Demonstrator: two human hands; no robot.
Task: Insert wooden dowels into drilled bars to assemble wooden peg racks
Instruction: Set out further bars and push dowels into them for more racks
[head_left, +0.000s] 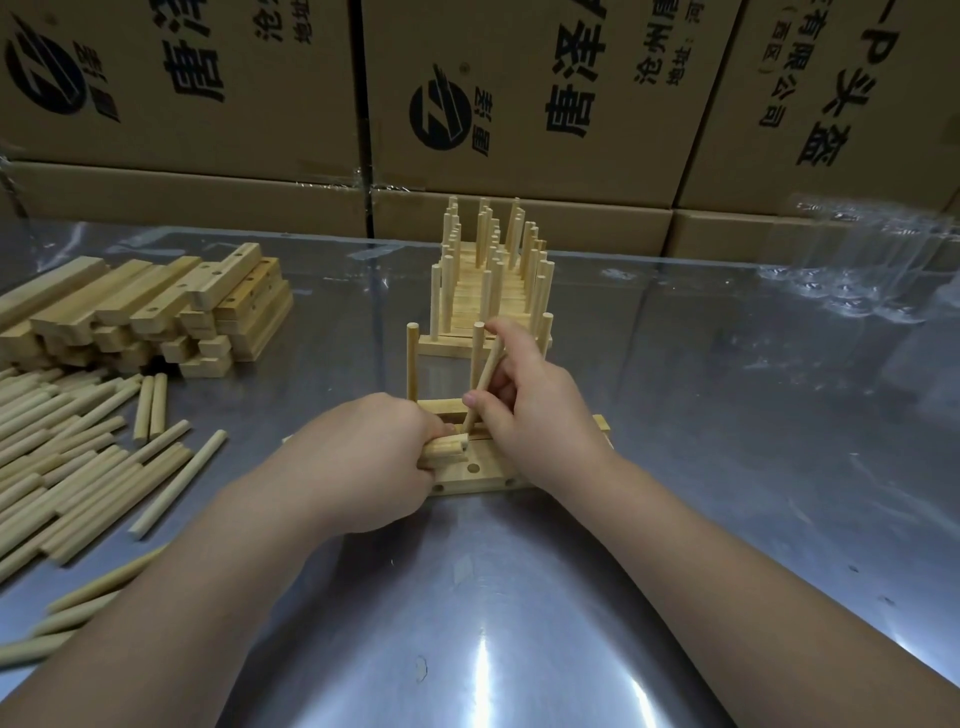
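Centre of frame: right hand (530, 410) pinches a tilted dowel (485, 382) above a drilled bar (480, 470); left hand (374, 457) grip holds several dowels (441, 449).

Right hand (524, 400) pinching dowel (493, 364) (tilted), bar (447, 448) below

On the metal table (675, 467): far left, stacked drilled bars (156, 306); near left, loose dowels (78, 441); centre far, row of peg racks (493, 280); just nearer, drilled wooden block (472, 475) beneath left hand (363, 457) round a wooden piece (441, 449) and right hand (535, 410) round a tilted dowel (488, 374); far right, clear plastic (857, 260); behind the far edge, cardboard boxes (519, 104)
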